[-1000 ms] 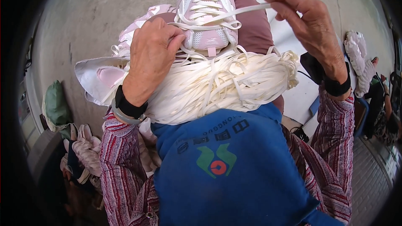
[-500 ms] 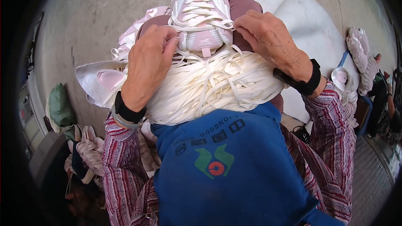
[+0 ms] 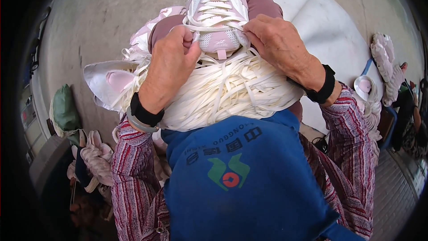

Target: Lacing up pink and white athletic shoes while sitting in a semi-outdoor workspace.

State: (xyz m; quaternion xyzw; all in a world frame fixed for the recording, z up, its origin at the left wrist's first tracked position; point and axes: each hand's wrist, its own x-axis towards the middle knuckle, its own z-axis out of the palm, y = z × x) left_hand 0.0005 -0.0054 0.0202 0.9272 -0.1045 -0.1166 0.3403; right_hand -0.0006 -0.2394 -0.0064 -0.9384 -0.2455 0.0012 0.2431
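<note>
On my lap lies a white and pink sneaker (image 3: 221, 41), its tongue end toward me and its toe away. A flat cream shoelace (image 3: 216, 14) crosses its eyelets in several rows. At the shoe's left side, my left hand (image 3: 174, 60) pinches one part of the lace between thumb and fingers. My right hand (image 3: 277, 44) is closed on the lace at the right side, close against the shoe collar. Beneath both hands spreads a thick bundle of loose cream laces (image 3: 223, 91), resting on a blue apron (image 3: 249, 165).
A white and pink shoe upper (image 3: 107, 82) sits left of my left arm. White sheeting (image 3: 321, 31) covers the ground at right. Tied bundles of pale shoe parts (image 3: 384, 62) lie far right. A green bag (image 3: 66, 109) stands at left; another person sits at the right edge.
My left hand has moved right and slightly down, nearer the shoe. My right hand has shifted a little left toward the collar. Both keep hold of the lace.
</note>
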